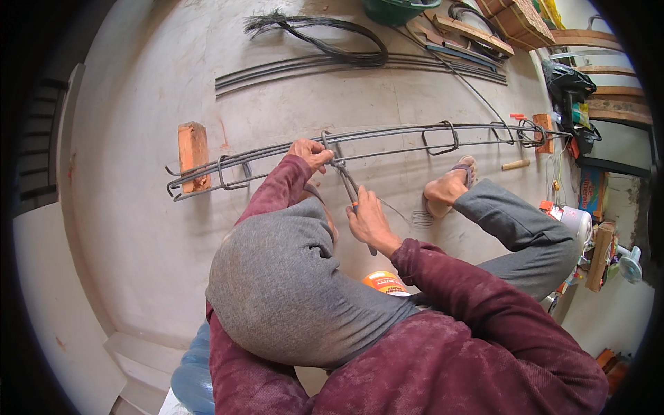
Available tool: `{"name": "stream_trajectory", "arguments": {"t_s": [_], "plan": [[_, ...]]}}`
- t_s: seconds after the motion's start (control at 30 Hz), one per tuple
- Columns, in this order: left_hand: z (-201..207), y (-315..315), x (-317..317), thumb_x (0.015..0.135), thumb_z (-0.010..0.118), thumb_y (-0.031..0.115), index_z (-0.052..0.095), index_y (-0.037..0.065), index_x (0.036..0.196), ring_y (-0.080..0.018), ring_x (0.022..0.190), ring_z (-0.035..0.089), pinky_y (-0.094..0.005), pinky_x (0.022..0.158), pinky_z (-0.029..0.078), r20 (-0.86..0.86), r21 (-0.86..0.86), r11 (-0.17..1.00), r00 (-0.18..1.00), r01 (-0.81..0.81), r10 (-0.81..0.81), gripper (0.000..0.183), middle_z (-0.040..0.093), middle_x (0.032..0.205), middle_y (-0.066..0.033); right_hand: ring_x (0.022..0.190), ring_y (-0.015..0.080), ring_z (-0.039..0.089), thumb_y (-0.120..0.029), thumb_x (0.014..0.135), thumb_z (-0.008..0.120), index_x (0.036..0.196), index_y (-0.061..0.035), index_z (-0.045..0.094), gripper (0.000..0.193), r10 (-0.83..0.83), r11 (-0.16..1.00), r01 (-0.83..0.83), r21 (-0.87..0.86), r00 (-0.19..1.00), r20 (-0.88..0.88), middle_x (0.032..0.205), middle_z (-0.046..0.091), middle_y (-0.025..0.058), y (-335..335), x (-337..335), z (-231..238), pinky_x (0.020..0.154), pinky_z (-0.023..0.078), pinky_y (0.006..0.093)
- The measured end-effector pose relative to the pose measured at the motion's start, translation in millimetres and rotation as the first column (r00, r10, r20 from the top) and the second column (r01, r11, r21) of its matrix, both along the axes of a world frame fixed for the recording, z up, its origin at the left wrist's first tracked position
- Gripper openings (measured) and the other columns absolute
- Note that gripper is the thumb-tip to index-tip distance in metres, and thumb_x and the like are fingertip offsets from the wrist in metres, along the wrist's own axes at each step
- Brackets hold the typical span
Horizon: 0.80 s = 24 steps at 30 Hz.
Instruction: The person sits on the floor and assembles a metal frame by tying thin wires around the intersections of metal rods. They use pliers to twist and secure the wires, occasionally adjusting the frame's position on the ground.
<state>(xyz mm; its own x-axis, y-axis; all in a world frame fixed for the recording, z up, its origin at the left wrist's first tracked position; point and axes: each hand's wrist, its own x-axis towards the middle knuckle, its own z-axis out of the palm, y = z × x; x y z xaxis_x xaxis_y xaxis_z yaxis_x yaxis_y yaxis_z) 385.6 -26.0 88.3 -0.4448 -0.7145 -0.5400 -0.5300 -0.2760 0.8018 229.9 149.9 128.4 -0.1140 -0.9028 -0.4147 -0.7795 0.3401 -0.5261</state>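
A long rebar cage point(373, 153) of steel bars with bent stirrups point(453, 137) stretches across in front of me, raised off the floor. My left hand point(311, 153) is closed at one stirrup where it meets the bars; the fingertips partly hide the joint. My right hand point(371, 220) is wrapped round the long handles of a pair of pincers point(348, 182). Their jaws touch the cage just beside my left fingers. A thin tie wire point(394, 211) trails off to the right of the pincers and ends in a loose tangle near my foot.
Wooden blocks point(193, 153) prop the cage at both ends. Beyond it lie straight rods point(277, 72), a bundle of dark wire point(325, 33) and a green basin point(394, 10). A short wooden stick point(515, 165) lies right. A paint tub point(384, 281) stands near my lap.
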Motion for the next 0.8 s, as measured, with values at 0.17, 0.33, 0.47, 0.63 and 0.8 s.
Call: {"name": "stream_trajectory", "arguments": {"t_s": [0.17, 0.33, 0.47, 0.63, 0.8], "plan": [[-5.5, -0.2, 4.7, 0.082, 0.069, 0.031, 0.074, 0.002, 0.09, -0.0142, 0.067, 0.069, -0.0312, 0.066, 0.054, -0.088, 0.037, 0.999, 0.996, -0.027, 0.03, 0.031, 0.072, 0.078, -0.0103, 0.102, 0.0471, 0.051, -0.01, 0.084, 0.057, 0.127, 0.0084, 0.035, 0.052, 0.041, 0.998, -0.042, -0.042, 0.999, -0.028, 0.106, 0.05, 0.0289, 0.6, 2.5, 1.0, 0.086, 0.043, 0.0502], [3.8, 2.6, -0.6, 0.081, 0.071, 0.033, 0.073, 0.0, 0.086, -0.0144, 0.064, 0.069, -0.0309, 0.063, 0.053, -0.035, -0.011, 1.0, 0.999, -0.015, 0.014, 0.033, 0.07, 0.072, -0.0092, 0.091, 0.0509, 0.056, -0.006, 0.083, 0.049, 0.107, 0.0048, 0.042, 0.027, 0.014, 0.993, -0.023, 0.118, 0.997, 0.075, 0.095, 0.057, 0.0322, -11.4, -10.2, 7.1, 0.081, 0.045, 0.0549], [4.2, 6.6, -3.8, 0.081, 0.071, 0.032, 0.072, 0.0, 0.08, -0.0145, 0.059, 0.068, -0.0307, 0.058, 0.052, -0.021, -0.06, 0.997, 0.999, -0.038, 0.037, 0.032, 0.069, 0.066, -0.0091, 0.087, 0.0493, 0.057, -0.006, 0.081, 0.05, 0.1, 0.0026, 0.043, 0.022, 0.084, 0.981, -0.102, 0.163, 0.99, 0.115, 0.087, 0.058, 0.0305, -22.0, -37.1, 15.8, 0.077, 0.044, 0.0523], [1.2, 16.2, -14.1, 0.084, 0.071, 0.03, 0.073, 0.0, 0.086, -0.0111, 0.057, 0.065, -0.0274, 0.054, 0.05, -0.044, -0.06, 0.996, 0.997, -0.067, 0.065, 0.03, 0.068, 0.067, -0.006, 0.065, 0.0284, 0.054, -0.006, 0.081, 0.056, 0.097, -0.0049, 0.043, 0.022, 0.096, 0.978, -0.149, 0.147, 0.944, 0.315, 0.071, 0.049, 0.0102, -19.3, -63.1, 1.7, 0.058, 0.043, 0.0388], [2.0, 12.9, -7.2, 0.086, 0.068, 0.033, 0.071, 0.0, 0.081, -0.0117, 0.056, 0.064, -0.0267, 0.055, 0.049, 0.019, -0.114, 0.993, 1.0, -0.022, 0.025, 0.033, 0.067, 0.066, -0.0056, 0.058, 0.0088, 0.042, -0.007, 0.084, 0.057, 0.098, -0.0096, 0.045, 0.018, -0.543, 0.678, -0.164, 0.717, 0.545, 0.638, 0.075, 0.045, -0.0004, -47.7, -72.9, 33.7, 0.047, 0.035, 0.0278]]}}
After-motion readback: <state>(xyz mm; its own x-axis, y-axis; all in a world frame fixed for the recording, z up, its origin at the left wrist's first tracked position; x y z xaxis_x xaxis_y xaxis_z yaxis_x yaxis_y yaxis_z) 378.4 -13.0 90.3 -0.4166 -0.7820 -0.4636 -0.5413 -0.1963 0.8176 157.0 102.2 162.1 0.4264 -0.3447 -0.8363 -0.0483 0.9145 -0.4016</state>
